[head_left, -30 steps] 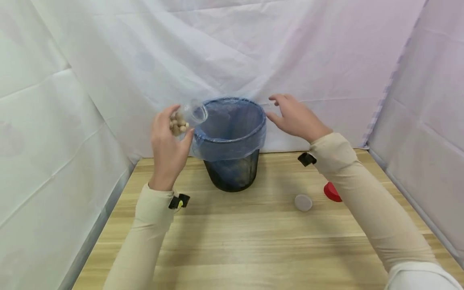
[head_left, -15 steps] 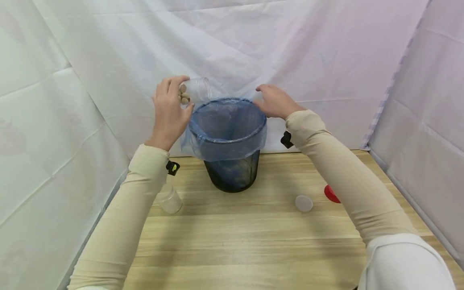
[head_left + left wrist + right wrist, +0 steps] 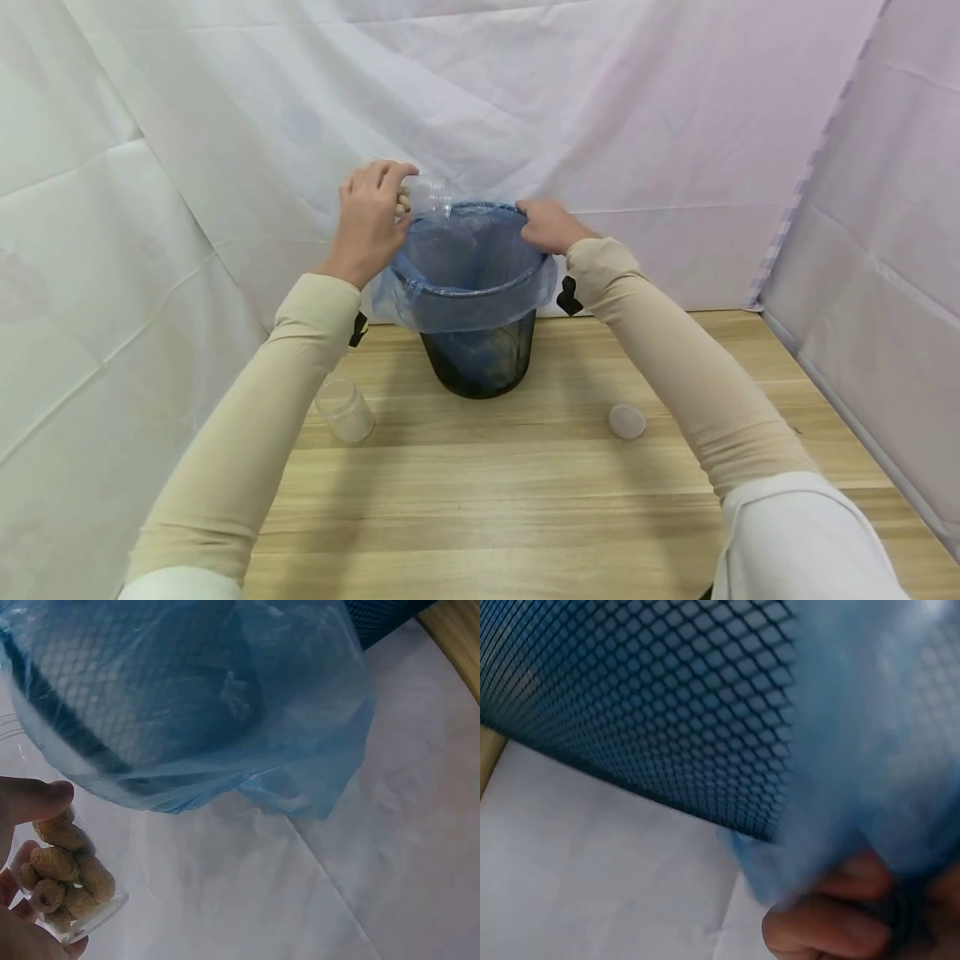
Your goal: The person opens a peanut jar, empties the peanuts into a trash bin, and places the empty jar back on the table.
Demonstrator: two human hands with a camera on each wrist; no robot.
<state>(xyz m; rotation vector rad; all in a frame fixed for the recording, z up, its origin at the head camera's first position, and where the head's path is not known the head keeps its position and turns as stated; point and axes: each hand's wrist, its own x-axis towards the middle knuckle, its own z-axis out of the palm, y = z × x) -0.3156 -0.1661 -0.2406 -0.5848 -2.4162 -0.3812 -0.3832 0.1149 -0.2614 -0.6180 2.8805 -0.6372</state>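
In the head view my left hand (image 3: 369, 218) holds a clear jar (image 3: 430, 197) on its side, its mouth by the left rim of the bin. Brown, wrinkled, nut-like pieces (image 3: 64, 874) lie toward the jar's base, seen close in the left wrist view. A black mesh waste bin (image 3: 480, 362) stands at the back of the table, lined with a blue plastic bag (image 3: 468, 312) folded over its rim. My right hand (image 3: 553, 227) grips the bin's rim and bag at the far right. The right wrist view shows its curled fingers (image 3: 829, 926) against the blue plastic.
A second clear jar (image 3: 347, 410) stands on the wooden table (image 3: 480, 492), left of the bin. To the right lies a small whitish round lid (image 3: 627, 422). White cloth (image 3: 480, 100) hangs close behind the bin and along both sides.
My left hand has risen, then moved right, bringing the jar level beside the bin. My right hand has moved left and taken hold of the rim. My right arm now covers the red cap.
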